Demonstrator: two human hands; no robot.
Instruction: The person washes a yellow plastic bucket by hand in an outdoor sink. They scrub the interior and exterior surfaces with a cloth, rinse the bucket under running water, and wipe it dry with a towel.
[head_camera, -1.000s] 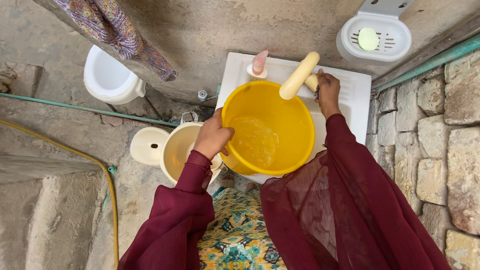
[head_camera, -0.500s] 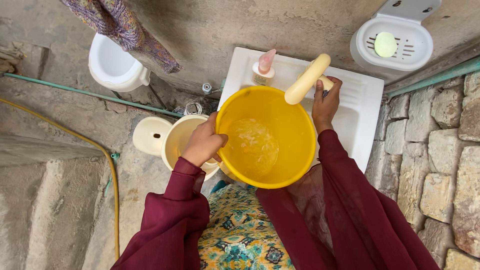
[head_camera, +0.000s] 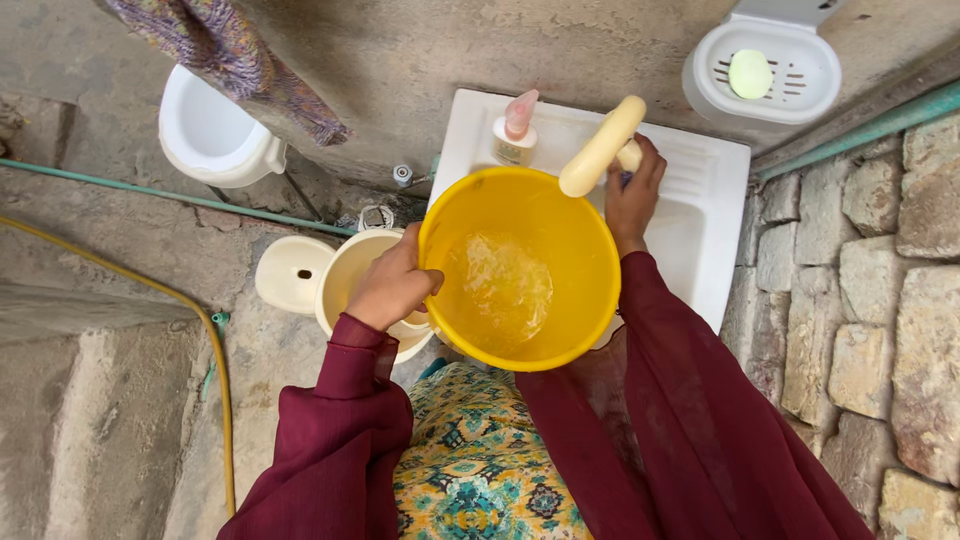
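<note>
A yellow plastic bucket (head_camera: 545, 215) with some water in it rests over a white sink (head_camera: 700, 215). My left hand (head_camera: 392, 285) grips the bucket's left rim. My right hand (head_camera: 632, 185) reaches past the far rim to a cream tube-shaped spout or handle (head_camera: 601, 147) that slants over the bucket; the fingers are closed around its base. Both arms wear dark red sleeves.
A soap bottle with a pink pump (head_camera: 516, 130) stands on the sink's back edge. A white soap dish with a green bar (head_camera: 762, 70) hangs on the wall. A cream lidded bin (head_camera: 345, 275) and a white bowl (head_camera: 208, 135) lie left. A stone wall (head_camera: 880, 280) rises right; a yellow hose (head_camera: 215, 340) crosses the floor.
The view has shifted slightly, so everything sits a little lower and further right in frame. Both hands keep the same hold on bucket and spout, and the water is still rippling.
</note>
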